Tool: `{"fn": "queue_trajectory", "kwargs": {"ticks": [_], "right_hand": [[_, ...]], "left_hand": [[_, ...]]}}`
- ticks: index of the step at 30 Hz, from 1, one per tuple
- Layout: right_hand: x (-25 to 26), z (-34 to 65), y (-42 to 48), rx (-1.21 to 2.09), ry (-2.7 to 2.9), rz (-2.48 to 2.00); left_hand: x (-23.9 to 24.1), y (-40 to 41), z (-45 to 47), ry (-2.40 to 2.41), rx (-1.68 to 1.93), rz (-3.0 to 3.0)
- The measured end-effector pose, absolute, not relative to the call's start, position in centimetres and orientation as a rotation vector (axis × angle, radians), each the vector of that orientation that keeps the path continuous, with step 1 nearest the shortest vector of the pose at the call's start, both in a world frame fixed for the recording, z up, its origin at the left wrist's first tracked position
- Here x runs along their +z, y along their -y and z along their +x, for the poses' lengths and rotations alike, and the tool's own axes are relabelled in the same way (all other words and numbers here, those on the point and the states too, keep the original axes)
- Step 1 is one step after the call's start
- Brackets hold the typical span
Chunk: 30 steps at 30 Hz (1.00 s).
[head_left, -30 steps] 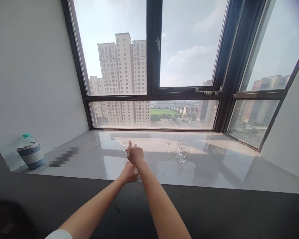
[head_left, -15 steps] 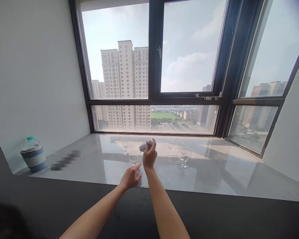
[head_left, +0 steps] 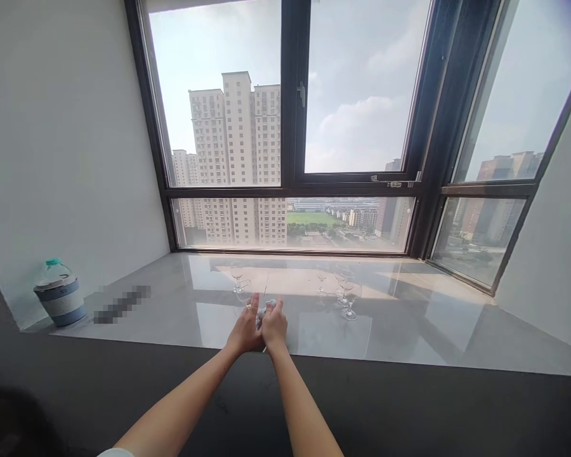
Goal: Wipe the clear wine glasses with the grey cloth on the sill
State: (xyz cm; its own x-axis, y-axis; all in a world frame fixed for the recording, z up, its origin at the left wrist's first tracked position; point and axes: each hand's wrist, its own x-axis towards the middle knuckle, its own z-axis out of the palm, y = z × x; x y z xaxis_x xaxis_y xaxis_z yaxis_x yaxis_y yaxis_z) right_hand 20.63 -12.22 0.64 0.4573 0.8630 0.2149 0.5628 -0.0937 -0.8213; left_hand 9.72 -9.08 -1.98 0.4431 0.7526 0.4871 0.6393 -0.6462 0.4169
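My two hands meet near the front of the pale marble sill (head_left: 409, 330). My left hand (head_left: 244, 334) is closed round the foot of a clear wine glass (head_left: 244, 294) that stands upright just above it. Beside it, touching, my right hand (head_left: 275, 327) is closed on a small pale cloth (head_left: 263, 311), which is pressed against the glass's stem. Most of the cloth is hidden between my hands.
More clear stemmed glasses stand on the sill: one (head_left: 236, 275) behind my hands, several (head_left: 345, 293) to the right. A water bottle in a blue-banded sleeve (head_left: 59, 293) stands at the far left by the wall. A dark ledge (head_left: 409, 406) lies in front, and large windows stand behind.
My right hand came down from a raised position with the cloth and now rests against my left hand at the glass's foot. The glass has shifted slightly left.
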Motion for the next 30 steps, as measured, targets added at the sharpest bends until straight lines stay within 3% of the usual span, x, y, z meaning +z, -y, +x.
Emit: {"fn": "queue_trajectory", "kwargs": {"ticks": [10,22,30], "right_hand": [[0.9,23.8,13.4,0.244,1.313,-1.743],[-1.3,35.6,18.0,-0.047,1.497,-1.977],[-1.8,35.4,18.7,-0.231,1.469,-1.943]], "left_hand": [[-2.0,9.0,9.7,-1.327,0.889,2.524],[-1.8,8.7,9.7,-1.433,0.766,2.527],[-1.3,8.4,9.5,-1.334,0.685,2.714]]}}
